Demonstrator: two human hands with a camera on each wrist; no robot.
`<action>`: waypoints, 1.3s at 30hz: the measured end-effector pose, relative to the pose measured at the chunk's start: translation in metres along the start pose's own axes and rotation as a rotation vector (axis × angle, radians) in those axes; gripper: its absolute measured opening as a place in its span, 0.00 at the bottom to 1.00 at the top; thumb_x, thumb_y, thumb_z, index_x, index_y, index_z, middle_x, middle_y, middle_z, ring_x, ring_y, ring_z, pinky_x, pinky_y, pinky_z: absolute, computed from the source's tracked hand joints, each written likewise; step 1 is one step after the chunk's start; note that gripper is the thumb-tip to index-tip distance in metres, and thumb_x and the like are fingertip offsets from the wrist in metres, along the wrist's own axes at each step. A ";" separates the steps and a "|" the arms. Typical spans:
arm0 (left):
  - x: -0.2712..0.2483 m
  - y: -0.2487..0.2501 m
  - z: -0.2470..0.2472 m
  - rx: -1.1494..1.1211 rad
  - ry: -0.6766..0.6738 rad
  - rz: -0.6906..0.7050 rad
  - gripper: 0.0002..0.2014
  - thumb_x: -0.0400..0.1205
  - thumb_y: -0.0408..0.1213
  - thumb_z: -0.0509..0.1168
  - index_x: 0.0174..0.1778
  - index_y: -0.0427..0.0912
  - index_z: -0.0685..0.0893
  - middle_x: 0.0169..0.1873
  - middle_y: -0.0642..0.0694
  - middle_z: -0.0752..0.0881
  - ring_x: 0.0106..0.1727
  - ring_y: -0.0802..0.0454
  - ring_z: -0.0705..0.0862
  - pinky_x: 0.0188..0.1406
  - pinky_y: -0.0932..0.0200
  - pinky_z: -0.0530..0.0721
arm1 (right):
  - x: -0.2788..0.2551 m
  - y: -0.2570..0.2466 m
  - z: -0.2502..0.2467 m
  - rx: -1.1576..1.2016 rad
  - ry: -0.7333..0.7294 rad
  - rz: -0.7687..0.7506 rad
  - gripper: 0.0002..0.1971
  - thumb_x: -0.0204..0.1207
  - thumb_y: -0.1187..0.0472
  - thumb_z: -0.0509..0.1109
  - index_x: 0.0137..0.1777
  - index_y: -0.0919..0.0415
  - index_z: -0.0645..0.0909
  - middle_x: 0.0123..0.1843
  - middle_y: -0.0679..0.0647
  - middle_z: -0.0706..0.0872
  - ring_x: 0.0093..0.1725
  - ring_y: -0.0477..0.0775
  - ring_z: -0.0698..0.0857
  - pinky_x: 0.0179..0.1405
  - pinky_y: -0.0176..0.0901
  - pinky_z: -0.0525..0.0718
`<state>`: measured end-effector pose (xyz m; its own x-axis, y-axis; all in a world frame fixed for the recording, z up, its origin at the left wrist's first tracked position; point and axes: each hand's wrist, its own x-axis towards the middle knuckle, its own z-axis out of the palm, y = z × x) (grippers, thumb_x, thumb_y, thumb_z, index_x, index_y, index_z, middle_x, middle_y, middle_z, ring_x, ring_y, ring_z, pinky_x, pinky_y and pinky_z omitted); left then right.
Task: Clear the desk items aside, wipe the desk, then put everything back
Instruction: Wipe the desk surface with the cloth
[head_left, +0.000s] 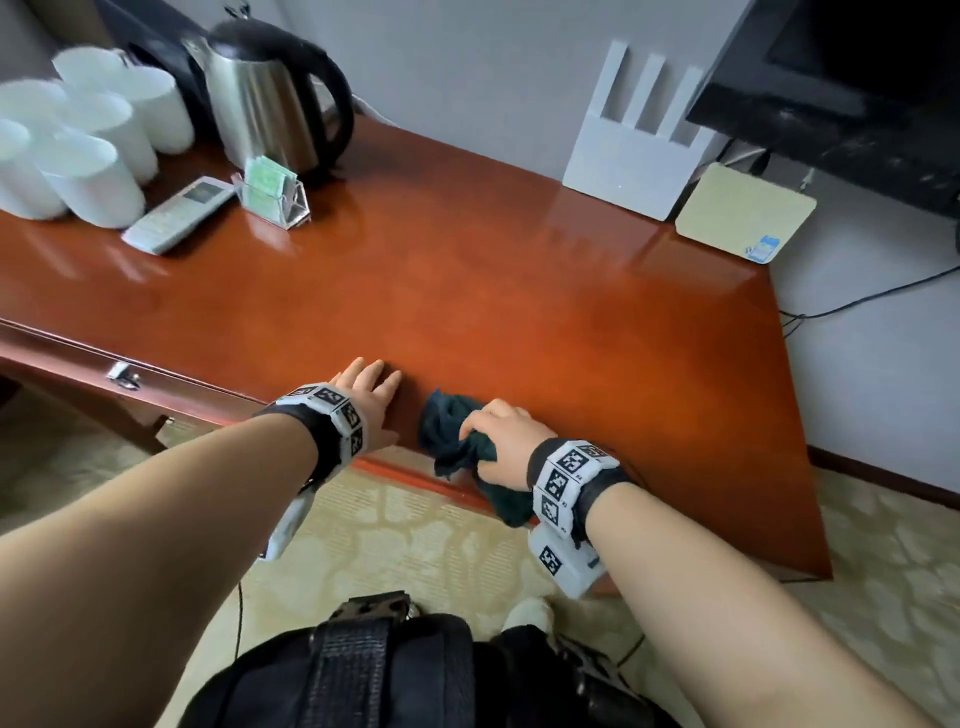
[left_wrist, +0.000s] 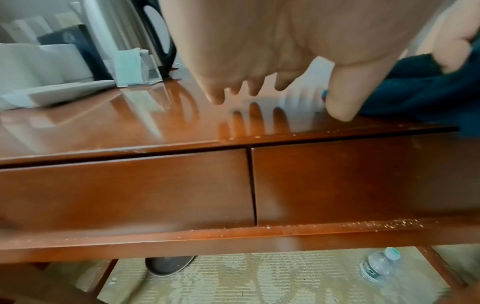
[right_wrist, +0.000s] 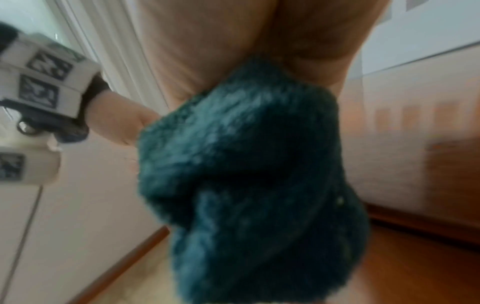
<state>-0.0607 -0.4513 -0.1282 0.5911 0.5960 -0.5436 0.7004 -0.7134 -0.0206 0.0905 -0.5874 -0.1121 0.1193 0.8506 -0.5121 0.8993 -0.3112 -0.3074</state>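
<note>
My right hand (head_left: 506, 441) grips a bunched dark teal cloth (head_left: 452, 436) at the near edge of the glossy red-brown desk (head_left: 493, 291); part of the cloth hangs over the edge. The cloth (right_wrist: 246, 174) fills the right wrist view, blurred. My left hand (head_left: 371, 402) lies just left of it with straight fingers spread over the desk edge; in the left wrist view the fingertips (left_wrist: 218, 98) hover just above the surface. White cups (head_left: 88, 140), a steel kettle (head_left: 265, 98), a white remote (head_left: 176, 213) and a clear card holder (head_left: 272, 195) stand grouped at the far left.
A white router (head_left: 628, 150) and a cream box (head_left: 743, 213) sit at the far right by the wall, under a black TV (head_left: 852, 88). Drawer fronts (left_wrist: 124, 191) lie below the desk edge. A water bottle (left_wrist: 379, 265) and a shoe (left_wrist: 168, 265) are on the carpet beneath.
</note>
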 end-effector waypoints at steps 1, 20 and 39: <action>0.000 -0.004 0.000 -0.017 0.005 -0.026 0.42 0.81 0.56 0.60 0.83 0.50 0.41 0.83 0.48 0.42 0.84 0.46 0.40 0.81 0.46 0.51 | 0.000 -0.004 -0.002 0.027 -0.002 -0.021 0.21 0.76 0.62 0.63 0.68 0.49 0.72 0.70 0.53 0.68 0.66 0.59 0.70 0.54 0.45 0.74; -0.043 0.033 -0.115 -1.199 0.399 0.050 0.30 0.76 0.36 0.72 0.74 0.46 0.71 0.63 0.46 0.81 0.51 0.54 0.84 0.49 0.71 0.84 | -0.006 -0.002 -0.129 0.314 0.417 -0.367 0.27 0.74 0.64 0.70 0.71 0.54 0.66 0.71 0.54 0.71 0.66 0.52 0.75 0.60 0.39 0.73; -0.039 -0.085 -0.134 -1.472 0.494 0.199 0.19 0.77 0.24 0.69 0.53 0.54 0.81 0.61 0.40 0.79 0.57 0.45 0.84 0.47 0.57 0.89 | 0.044 -0.108 -0.164 0.389 0.356 -0.376 0.33 0.74 0.63 0.71 0.77 0.57 0.62 0.76 0.55 0.70 0.72 0.51 0.73 0.64 0.33 0.70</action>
<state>-0.0895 -0.3648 0.0072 0.5790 0.8074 -0.1133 0.1843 0.0058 0.9828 0.0678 -0.4469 0.0298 0.0183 0.9992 -0.0361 0.6967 -0.0386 -0.7163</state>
